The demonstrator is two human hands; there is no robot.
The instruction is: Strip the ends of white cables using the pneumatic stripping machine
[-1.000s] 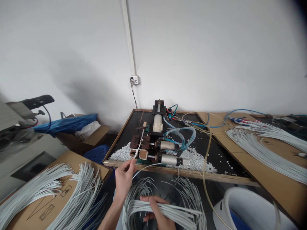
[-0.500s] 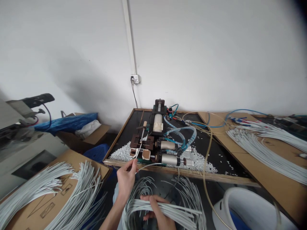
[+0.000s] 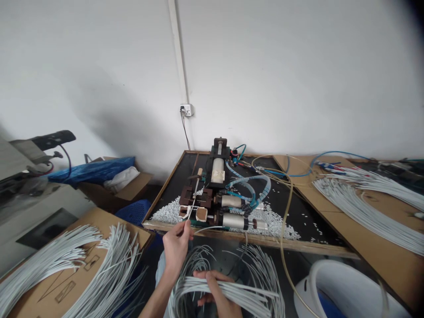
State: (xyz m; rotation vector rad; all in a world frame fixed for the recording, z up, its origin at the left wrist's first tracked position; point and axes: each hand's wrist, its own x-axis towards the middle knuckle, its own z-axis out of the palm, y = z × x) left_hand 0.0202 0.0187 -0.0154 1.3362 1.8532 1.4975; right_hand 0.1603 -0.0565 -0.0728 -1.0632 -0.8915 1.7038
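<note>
While the left hand [image 3: 176,244] pinches a single white cable [image 3: 206,228] between thumb and fingertips just at the near wooden edge of the black board [image 3: 300,216], the cable's end lies in the small machine [image 3: 212,194] that stands on that board. Little room is left there: the fingers sit almost against the board's rim, with the machine's brown blocks and silver cylinders right beyond. The right hand [image 3: 217,293] is curled around a thick bundle of white cables [image 3: 238,296] low in the near middle, fingers wrapped over the top. Open space lies between the two hands and to the right of the bundle, before a white tub [image 3: 344,282] at the near right.

Against half a second ago, the left hand has crept slightly right and a touch lower, closer under the machine's front; the right hand and its bundle lie as they did.

White scraps [image 3: 167,212] are heaped on the board around the machine, and blue hoses [image 3: 256,183] loop off its right side. Cardboard sheets carry more white cables at the near left [image 3: 82,260] and on the right [image 3: 364,207]. A bare white wall [image 3: 281,75] rises behind, with a socket [image 3: 186,109] under a vertical conduit, and a blue bag [image 3: 91,170] lies over boxes at the far left.
</note>
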